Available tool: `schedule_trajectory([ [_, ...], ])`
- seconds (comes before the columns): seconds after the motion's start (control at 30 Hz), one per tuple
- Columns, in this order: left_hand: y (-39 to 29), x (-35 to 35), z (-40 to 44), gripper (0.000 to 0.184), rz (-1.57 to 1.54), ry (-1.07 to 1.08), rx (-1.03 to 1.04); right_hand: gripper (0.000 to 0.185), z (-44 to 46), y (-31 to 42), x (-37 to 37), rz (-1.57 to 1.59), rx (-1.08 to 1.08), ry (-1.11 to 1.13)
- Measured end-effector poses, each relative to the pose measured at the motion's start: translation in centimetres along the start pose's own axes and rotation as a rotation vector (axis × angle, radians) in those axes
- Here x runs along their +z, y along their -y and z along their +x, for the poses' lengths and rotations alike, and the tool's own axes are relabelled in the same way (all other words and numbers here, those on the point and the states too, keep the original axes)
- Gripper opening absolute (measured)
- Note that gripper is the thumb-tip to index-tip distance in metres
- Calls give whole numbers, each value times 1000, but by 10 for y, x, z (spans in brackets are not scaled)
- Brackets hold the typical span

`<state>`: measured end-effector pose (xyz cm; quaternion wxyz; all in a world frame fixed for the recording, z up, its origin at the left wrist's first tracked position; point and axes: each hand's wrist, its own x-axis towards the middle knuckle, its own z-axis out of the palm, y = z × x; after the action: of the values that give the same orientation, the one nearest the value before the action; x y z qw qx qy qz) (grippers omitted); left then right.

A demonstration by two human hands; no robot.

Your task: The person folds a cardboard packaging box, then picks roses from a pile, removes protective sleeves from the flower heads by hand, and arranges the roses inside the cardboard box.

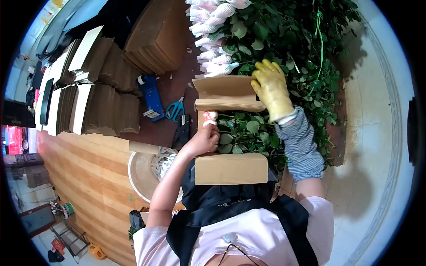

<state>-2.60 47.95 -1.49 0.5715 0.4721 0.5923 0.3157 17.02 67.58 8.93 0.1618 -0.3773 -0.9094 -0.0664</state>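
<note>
"While my left hand (pixel 204 140) curls at the end of the box (pixel 230 169), fingertips hidden, I can't tell its grip."
"Your right hand (pixel 271 88)?"
"Gloved, palm unseen by the far flap (pixel 224 88): can't tell. Leafy stems (pixel 248 126) lie in the box, pale heads (pixel 210 116) partly hidden."

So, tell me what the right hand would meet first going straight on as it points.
The yellow-gloved right hand would likely meet the piled leafy stems just ahead, though depth is unclear.

Matt cardboard box (pixel 231 169) — ribbed, cloth sleeve (pixel 301 148), rubbery glove (pixel 274 91)
</note>
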Motion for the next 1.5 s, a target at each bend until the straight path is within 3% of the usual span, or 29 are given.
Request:
schedule_trajectory([
  [0.07,-11,-6,-1,27,56,-8,-4,14,-8,-5,-19,244,-173,-5],
  [0.13,7,1,1,32,-13,0,-50,19,-17,1,-80,626,-336,179],
  [0.17,-1,0,-1,29,43,-34,-1,17,-27,1,-118,860,-288,328],
  [0.23,85,5,37,27,912,221,432,32,-23,-18,-131,1461,-723,519],
  [0.27,78,7,38,27,786,175,394,44,-16,-22,-124,1791,-982,714],
  [0.33,42,9,23,27,213,91,179,68,-8,-16,-99,2102,-1165,918],
  [0.4,30,10,19,28,22,56,150,49,-16,-22,-83,1750,-434,870],
  [0.47,27,11,14,28,-46,36,189,46,-4,21,-54,1175,-311,898],
  [0.5,26,13,10,29,-70,27,211,47,-7,35,-36,874,-324,807],
  [0.7,14,-28,-35,31,-156,-103,336,51,-22,59,23,656,-404,758],
  [0.77,-21,-65,-66,29,290,-55,165,66,-38,53,30,562,-520,735],
  [0.83,-45,-110,-111,19,602,-538,284,84,-64,77,24,138,-541,761],
  [0.87,-53,-134,-130,17,650,-828,244,94,-89,83,42,74,-501,633],
  [0.9,-60,-162,-141,17,782,-1126,379,94,-88,86,41,75,-503,634],
  [0.93,-73,-193,-156,23,945,-1268,366,95,-86,86,40,66,-483,668],
  [0.97,-105,-202,-173,35,1142,-1334,199,96,-86,87,39,58,-463,704],
  [1.0,-109,-219,-179,43,1342,-1351,211,95,-86,86,39,34,-485,684],
  [1.03,-105,-229,-177,44,1344,-1369,104,95,-87,86,38,36,-479,685],
  [1.1,-89,-250,-173,42,1303,-1162,-80,93,-84,85,36,58,-457,724],
  [1.27,-89,-236,-164,22,1623,-1194,-219,94,-87,84,38,123,-449,678],
  [1.37,-95,-233,-167,14,1483,-1247,-254,95,-90,78,44,211,-490,613],
  [1.47,-106,-212,-179,13,1613,-1508,207,94,-99,72,63,288,-485,540],
  [1.5,-113,-193,-182,15,1620,-1607,335,91,-102,74,69,139,-482,580],
])
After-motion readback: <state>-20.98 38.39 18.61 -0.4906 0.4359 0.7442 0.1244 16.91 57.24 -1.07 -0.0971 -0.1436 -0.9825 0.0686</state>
